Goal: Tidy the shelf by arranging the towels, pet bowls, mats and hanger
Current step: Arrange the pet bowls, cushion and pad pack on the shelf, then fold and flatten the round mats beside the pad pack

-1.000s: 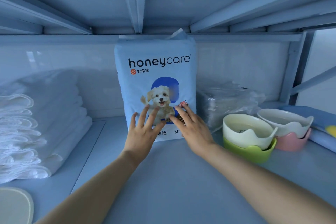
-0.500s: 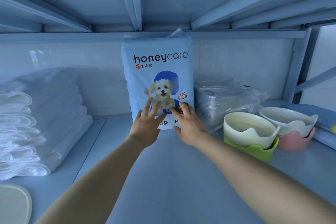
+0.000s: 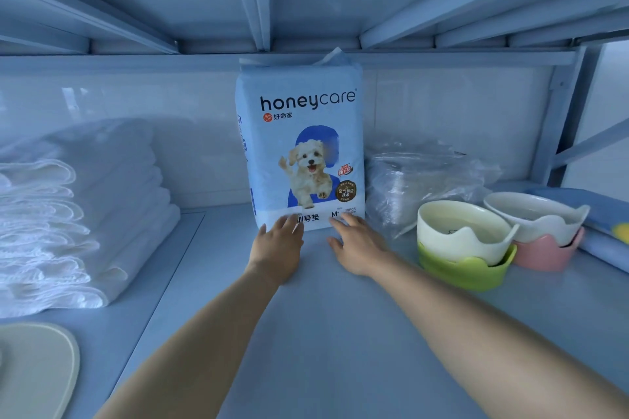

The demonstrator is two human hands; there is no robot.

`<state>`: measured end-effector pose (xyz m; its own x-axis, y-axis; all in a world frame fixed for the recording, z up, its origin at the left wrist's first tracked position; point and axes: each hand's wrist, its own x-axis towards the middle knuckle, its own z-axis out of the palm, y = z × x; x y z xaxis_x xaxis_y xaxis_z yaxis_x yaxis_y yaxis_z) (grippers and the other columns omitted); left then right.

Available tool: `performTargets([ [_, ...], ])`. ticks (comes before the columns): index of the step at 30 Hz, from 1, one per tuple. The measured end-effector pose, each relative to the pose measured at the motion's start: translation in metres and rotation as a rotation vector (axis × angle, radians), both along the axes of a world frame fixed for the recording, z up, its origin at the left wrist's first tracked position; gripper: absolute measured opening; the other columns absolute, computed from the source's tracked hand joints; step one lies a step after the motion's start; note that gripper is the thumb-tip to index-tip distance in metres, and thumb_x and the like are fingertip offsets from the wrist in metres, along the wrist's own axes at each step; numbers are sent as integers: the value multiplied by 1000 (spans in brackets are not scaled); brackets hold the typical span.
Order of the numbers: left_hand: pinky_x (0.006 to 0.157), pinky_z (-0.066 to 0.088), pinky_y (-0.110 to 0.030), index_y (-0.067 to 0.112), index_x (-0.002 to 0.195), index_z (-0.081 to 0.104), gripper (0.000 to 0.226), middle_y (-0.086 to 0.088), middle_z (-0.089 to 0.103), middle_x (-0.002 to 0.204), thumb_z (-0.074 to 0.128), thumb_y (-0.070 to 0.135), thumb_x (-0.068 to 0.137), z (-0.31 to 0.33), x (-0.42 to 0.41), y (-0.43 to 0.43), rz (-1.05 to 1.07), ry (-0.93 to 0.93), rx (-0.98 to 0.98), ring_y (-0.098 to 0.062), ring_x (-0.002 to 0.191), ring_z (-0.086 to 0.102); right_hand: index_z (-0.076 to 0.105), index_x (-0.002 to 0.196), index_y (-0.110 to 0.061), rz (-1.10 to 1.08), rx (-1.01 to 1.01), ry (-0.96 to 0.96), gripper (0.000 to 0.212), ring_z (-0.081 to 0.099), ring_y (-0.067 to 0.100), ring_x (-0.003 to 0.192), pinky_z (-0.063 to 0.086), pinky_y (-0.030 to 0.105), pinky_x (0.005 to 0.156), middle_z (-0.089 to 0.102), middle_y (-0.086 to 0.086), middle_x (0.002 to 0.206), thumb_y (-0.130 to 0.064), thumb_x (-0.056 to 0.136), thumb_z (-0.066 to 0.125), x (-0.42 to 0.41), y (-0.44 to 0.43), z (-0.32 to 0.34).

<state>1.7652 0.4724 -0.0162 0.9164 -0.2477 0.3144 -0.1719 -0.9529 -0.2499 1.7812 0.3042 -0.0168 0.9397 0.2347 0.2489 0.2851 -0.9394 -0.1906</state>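
Your left hand [image 3: 277, 247] lies flat with fingers straight, its tips against the bottom front edge of the tall pale-blue plastic pack of pet pads [image 3: 299, 146] printed with a puppy. Your right hand [image 3: 357, 247] sits beside it, fingers spread and uncurled, touching the same lower edge. Neither hand grips anything. The pack stands upright at the back of the pale metal shelf [image 3: 323, 333], its top just under the upper shelf's crossbar [image 3: 442, 59].

From your head view, much looks settled. The stack of folded white towels [image 3: 85, 214] lies squared at the left. At the right, a cream pet bowl in a green scalloped stand [image 3: 463, 231] and a cream pet bowl in a pink stand [image 3: 541, 218] sit side by side. What remains, as I judge it, is the blue mat [image 3: 599, 211] at the far right edge and the beige rounded mat [image 3: 37, 367] cut off at the lower left. No hanger is in sight.

For room, you have a broad bare strip of shelf before the pack and an open gap between it and the towels. On the right, a crumpled clear plastic bag [image 3: 418, 180] touches the pack's side, with the bowls near. Overhead is tight, so slide the pack rather than lift it.
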Motion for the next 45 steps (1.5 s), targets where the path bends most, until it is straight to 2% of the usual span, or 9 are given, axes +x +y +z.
performTargets([
  [7,109,22,-43,25,148,8,52,10,-1,157,22,36,99,0,7,11,19,100,-23,-10,143,0,12,149,-26,0,-18,130,56,-3,14,145,17,42,116,-7,-7,158,-49,98,19,4,-2,-1],
  [11,110,20,-50,31,148,5,55,11,-11,156,19,46,97,1,14,16,92,181,-29,-19,144,-5,17,149,-23,1,63,112,55,3,15,145,15,37,116,-1,-4,158,-47,99,20,-6,-1,-3],
  [18,103,34,-38,33,142,30,47,5,18,154,34,37,96,-5,-2,11,8,29,-344,-18,139,23,34,142,-17,-18,165,-28,47,20,15,141,24,31,109,21,1,155,-36,100,30,-48,-6,-4],
  [22,109,24,-33,33,144,29,46,4,24,153,32,38,98,-9,-30,13,-23,216,-418,-17,138,25,41,136,-12,-30,196,-55,43,31,21,135,31,34,107,34,7,147,-32,99,34,-65,-5,-10],
  [29,111,19,-24,28,140,38,48,3,30,151,34,43,95,-15,-111,17,-28,189,-445,-12,138,26,59,114,-11,87,149,-11,32,48,25,120,39,32,96,55,8,123,-29,96,40,-96,3,-17],
  [33,110,20,-22,28,139,40,47,3,32,150,37,42,94,-15,-153,12,34,184,-495,-13,138,28,54,122,-15,143,86,33,36,42,24,126,35,34,103,49,9,133,-32,95,39,-116,0,-18],
  [37,110,26,-24,26,135,46,66,3,38,146,28,48,75,-14,-192,5,115,202,-569,-15,134,35,52,127,-18,206,60,51,40,39,24,130,32,37,106,43,8,140,-37,93,42,-141,-2,-17],
  [41,102,38,-30,25,126,54,54,5,49,136,37,44,79,-11,-235,1,145,142,-618,-17,123,46,53,127,-18,335,122,33,38,43,22,127,35,36,104,48,5,136,-32,92,46,-168,7,-11],
  [45,97,43,-33,32,126,52,48,11,48,135,35,46,84,-6,-278,19,201,163,-497,-15,123,46,56,124,-17,492,150,30,35,45,18,125,38,29,100,50,2,134,-29,92,48,-195,31,-6],
])
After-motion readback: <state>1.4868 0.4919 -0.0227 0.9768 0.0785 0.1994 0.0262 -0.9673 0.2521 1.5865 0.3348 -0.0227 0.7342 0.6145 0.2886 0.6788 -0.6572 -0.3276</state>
